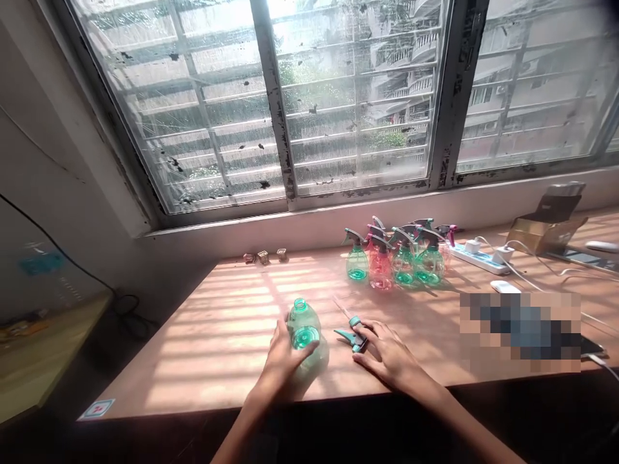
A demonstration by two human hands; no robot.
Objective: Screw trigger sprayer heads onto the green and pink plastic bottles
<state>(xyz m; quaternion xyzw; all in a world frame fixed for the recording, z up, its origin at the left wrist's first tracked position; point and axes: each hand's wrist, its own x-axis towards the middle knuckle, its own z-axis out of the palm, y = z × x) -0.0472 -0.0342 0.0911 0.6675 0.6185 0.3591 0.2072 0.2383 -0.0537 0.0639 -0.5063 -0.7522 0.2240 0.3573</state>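
Observation:
A see-through green spray bottle (304,325) with an uncovered neck stands on the table in front of me. My left hand (286,356) is wrapped round its left side, with the thumb across its front. To the right, my right hand (382,351) grips a spray head (358,336) with a teal collar and trigger. The head is low over the table, its thin dip tube (342,308) pointing away to the upper left. Whether it touches the tabletop I cannot tell. Bottle and spray head are apart.
Several assembled green and pink spray bottles (405,261) stand in a cluster near the window wall. A power strip (481,258) with plugs and cables lies to their right. Small metal-looking pieces (263,258) sit at the back edge. A blurred patch covers the table's right side.

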